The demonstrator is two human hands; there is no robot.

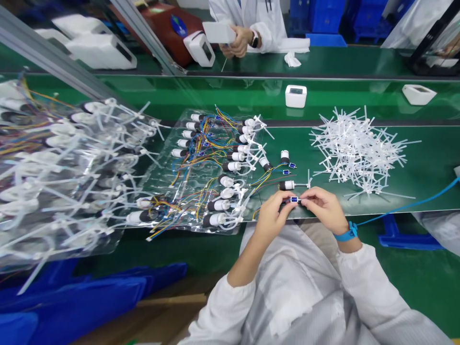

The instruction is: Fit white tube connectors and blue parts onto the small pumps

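Observation:
My left hand (272, 212) and my right hand (322, 205) meet at the front edge of the green bench, both pinched on a small part with a blue connector (294, 199) between the fingertips. A blue strap (347, 233) wraps my right wrist. Just beyond my hands lie a small black-and-white pump with a tube fitting (287, 185) and two more loose pumps (284, 156). To the left, a clear plastic sheet (187, 184) carries several wired pumps in rows. A heap of white cable ties (355, 151) lies to the right.
A big blurred pile of wired pumps on plastic (61, 177) fills the left. White housings (295, 96) stand on the far belt. Across the bench a person in a white coat holds a white housing (230, 36). A blue cord (413, 205) runs off right.

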